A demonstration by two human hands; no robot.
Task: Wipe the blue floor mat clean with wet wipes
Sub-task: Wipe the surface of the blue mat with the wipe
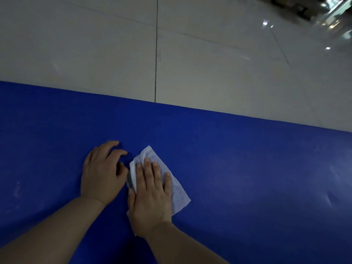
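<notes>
The blue floor mat (247, 168) fills the lower half of the view, its far edge running at a slant against the pale tiled floor (95, 44). Faint pale smears show on the mat near its left side and again toward the right.

Left of centre, the left hand (101, 174) rests palm-down directly on the mat. Its fingers (112, 144) are loosely bent and slightly spread, the tips touching the blue surface; they hold nothing.

Just beside it, the right hand (150, 195) lies flat on a white wet wipe (177, 189). The fingers are straight and close together, pressing the wipe against the mat, with the thumb along the wipe's left edge. Nothing is curled round the wipe; it is pinned under the palm and fingers. The wipe is crumpled along its far corner, which sticks out beyond the fingertips, and a wider part spreads out to the right of the hand. The two hands are near each other but not touching.

At the top right corner, some blurred shiny objects (327, 12) stand on the tiles, too unclear to identify.
</notes>
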